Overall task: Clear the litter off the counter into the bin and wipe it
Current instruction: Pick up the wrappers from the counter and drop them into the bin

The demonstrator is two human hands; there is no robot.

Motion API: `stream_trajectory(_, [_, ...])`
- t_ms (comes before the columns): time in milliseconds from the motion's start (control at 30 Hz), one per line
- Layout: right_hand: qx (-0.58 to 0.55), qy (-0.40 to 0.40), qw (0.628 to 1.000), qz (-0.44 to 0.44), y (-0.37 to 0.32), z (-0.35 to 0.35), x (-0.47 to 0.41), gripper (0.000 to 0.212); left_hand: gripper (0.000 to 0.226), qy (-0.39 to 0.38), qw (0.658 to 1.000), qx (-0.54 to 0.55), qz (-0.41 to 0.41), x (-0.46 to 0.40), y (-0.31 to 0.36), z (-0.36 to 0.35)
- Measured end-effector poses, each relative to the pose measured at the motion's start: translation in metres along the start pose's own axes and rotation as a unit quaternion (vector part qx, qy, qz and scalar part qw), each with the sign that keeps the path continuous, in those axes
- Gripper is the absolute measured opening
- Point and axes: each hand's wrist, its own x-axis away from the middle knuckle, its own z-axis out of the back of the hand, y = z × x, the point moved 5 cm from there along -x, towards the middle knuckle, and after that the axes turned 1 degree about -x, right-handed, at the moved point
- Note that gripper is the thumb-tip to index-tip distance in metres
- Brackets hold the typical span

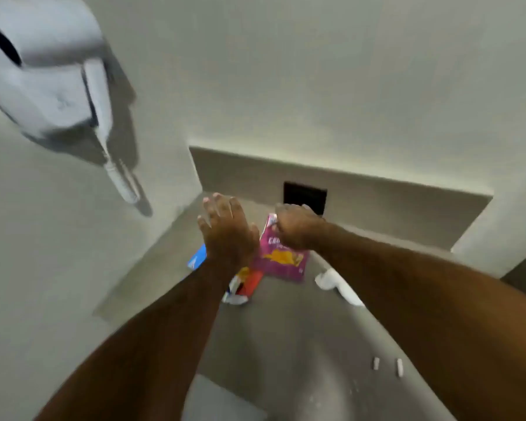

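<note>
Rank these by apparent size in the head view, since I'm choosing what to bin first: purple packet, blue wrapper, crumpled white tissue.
1. purple packet, clearly largest, held by the right hand.
2. crumpled white tissue, partly hidden by the right arm.
3. blue wrapper, mostly hidden under the left hand, so unsure.

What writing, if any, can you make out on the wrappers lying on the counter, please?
Purple packet: yellow letters, roughly "CRO…", the rest hidden by the right hand or blurred.
Blue wrapper: no legible text.
Orange and white wrapper: print too blurred to read.
</note>
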Motion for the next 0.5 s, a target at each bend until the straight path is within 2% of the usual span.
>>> stream_trajectory(33, [0.011,-0.048,0.999,-0.020,0.008,-0.027,-0.003,0.057,0.076,-0.054,0.998,-0.010,0.028,0.005,-0.011,-0.027])
stream_trajectory(133, [0.028,-0.166,0.985,-0.035,0.028,-0.092,-0.003,0.087,0.082,-0.208,0.976,0.030,0.055,0.022,-0.044,-0.104])
stream_trajectory(167, [0.049,-0.187,0.981,-0.030,0.032,-0.105,-0.004,0.088,0.082,-0.233,0.971,0.029,0.050,0.027,-0.051,-0.121])
stream_trajectory(200, [0.072,-0.188,0.979,-0.016,0.033,-0.110,-0.007,0.083,0.077,-0.230,0.973,0.013,0.026,0.026,-0.053,-0.129])
stream_trajectory(267, [0.106,-0.138,0.985,0.009,0.027,-0.108,-0.016,0.056,0.066,-0.204,0.978,-0.039,-0.031,0.023,-0.051,-0.131])
stream_trajectory(333, [0.137,-0.088,0.987,0.017,0.016,-0.101,-0.020,0.034,0.065,-0.202,0.976,-0.051,-0.065,0.020,-0.046,-0.123])
stream_trajectory(400, [0.137,-0.061,0.989,-0.009,0.008,-0.097,-0.014,0.031,0.057,-0.185,0.981,0.013,-0.052,0.022,-0.045,-0.107])
stream_trajectory(467, [0.070,-0.034,0.995,-0.058,0.002,-0.090,0.001,0.031,0.037,-0.141,0.988,0.058,-0.025,0.026,-0.047,-0.084])
stream_trajectory(500, [0.014,-0.008,0.997,-0.074,-0.003,-0.084,0.015,0.030,0.035,-0.112,0.991,0.071,-0.011,0.035,-0.050,-0.072])
